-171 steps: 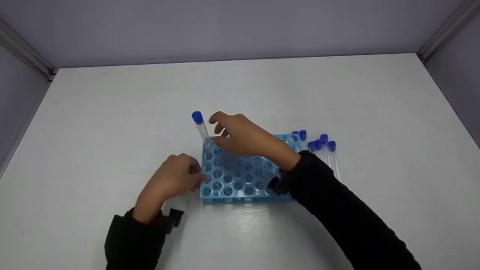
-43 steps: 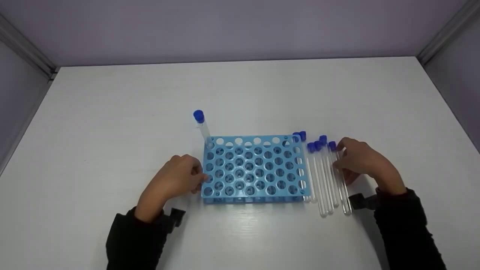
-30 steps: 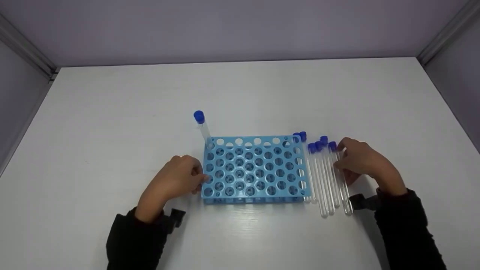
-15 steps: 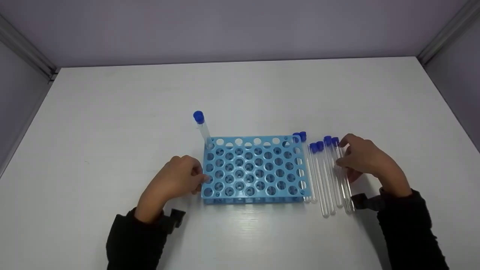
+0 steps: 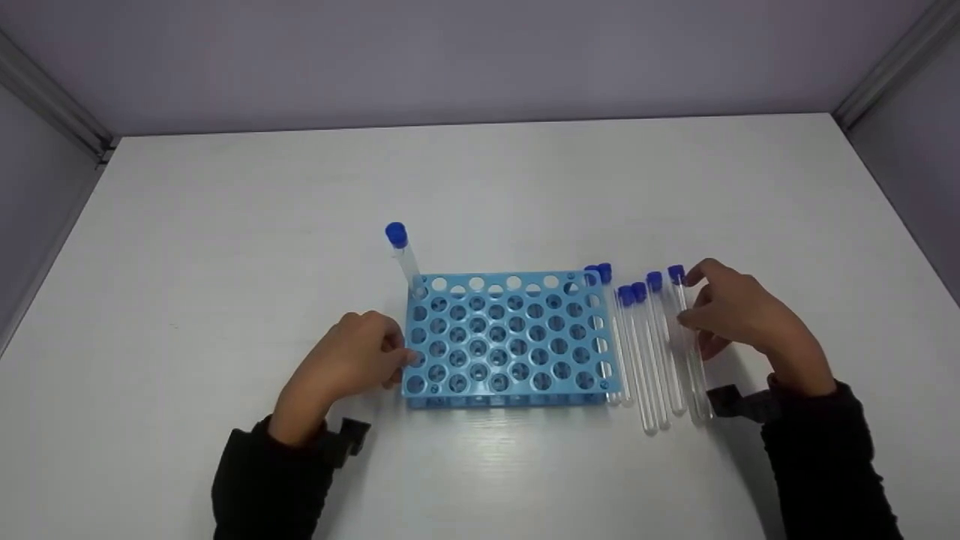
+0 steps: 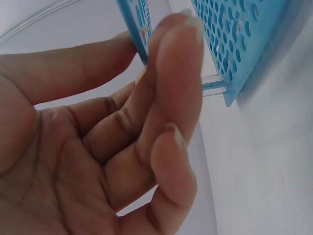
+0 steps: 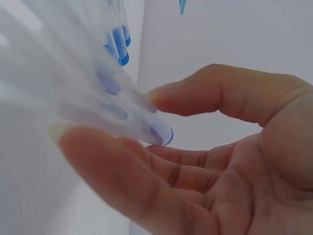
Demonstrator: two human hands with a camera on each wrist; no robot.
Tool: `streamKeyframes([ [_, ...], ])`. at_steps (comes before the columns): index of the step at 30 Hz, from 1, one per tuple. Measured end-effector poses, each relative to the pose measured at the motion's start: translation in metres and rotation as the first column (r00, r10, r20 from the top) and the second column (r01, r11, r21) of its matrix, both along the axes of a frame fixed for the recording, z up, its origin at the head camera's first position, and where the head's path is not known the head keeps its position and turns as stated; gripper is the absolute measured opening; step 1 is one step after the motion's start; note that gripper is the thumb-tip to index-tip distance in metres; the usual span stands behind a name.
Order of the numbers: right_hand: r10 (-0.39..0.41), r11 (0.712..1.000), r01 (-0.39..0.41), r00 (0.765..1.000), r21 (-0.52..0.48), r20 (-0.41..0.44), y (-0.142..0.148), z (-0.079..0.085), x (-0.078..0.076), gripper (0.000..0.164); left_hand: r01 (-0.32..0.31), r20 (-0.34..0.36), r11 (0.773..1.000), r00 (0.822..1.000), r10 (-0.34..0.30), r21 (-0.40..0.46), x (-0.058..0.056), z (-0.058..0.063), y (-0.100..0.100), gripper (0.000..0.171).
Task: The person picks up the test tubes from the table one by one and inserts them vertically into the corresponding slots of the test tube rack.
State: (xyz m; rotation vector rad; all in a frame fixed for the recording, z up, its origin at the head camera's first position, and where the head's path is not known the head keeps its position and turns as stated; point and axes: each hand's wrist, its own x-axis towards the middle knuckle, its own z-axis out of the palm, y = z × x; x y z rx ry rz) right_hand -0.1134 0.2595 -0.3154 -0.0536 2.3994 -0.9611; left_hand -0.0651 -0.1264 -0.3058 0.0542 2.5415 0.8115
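My left hand (image 5: 352,356) pinches the left edge of a light blue test tube rack (image 5: 480,393); in the left wrist view the rack's upper plate (image 6: 131,29) passes between thumb and fingers. One blue-capped test tube (image 5: 397,235) stands, leaning slightly, in the back left corner hole. Right of the rack, my right hand (image 5: 739,309) pinches another blue-capped test tube (image 5: 697,375) between thumb and forefinger, near its upper half. In the right wrist view that clear tube (image 7: 139,115) runs blurred between the fingertips.
Several more blue-capped test tubes (image 5: 658,352) lie side by side between the rack and my right hand, the leftmost ones partly under the rack's right edge. A white table (image 5: 262,202) carries everything, with grey panels (image 5: 480,60) behind and at both sides.
My right hand has left the standing tube at the rack's back left corner and moved to the loose tubes. It has shifted the outermost one right and backward. My left hand stays put.
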Motion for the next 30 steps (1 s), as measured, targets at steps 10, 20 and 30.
streamKeyframes([
  [10, -0.022, 0.999, 0.02, 0.999, -0.031, -0.039, -0.001, 0.011, 0.004, 0.051, 0.005, 0.006, 1.0, 1.0, -0.005, 0.001, 0.0, 0.001, -0.001, 0.011],
  [20, -0.009, 0.993, -0.004, 0.994, -0.118, -0.105, 0.0, 0.023, 0.012, 0.042, 0.013, 0.017, 1.0, 1.0, -0.013, -0.012, 0.0, 0.003, -0.001, 0.011],
  [30, -0.013, 0.981, -0.028, 0.978, -0.192, -0.208, -0.001, 0.032, 0.019, 0.039, 0.012, 0.024, 1.0, 1.0, -0.012, -0.01, 0.0, 0.004, 0.0, 0.011],
])
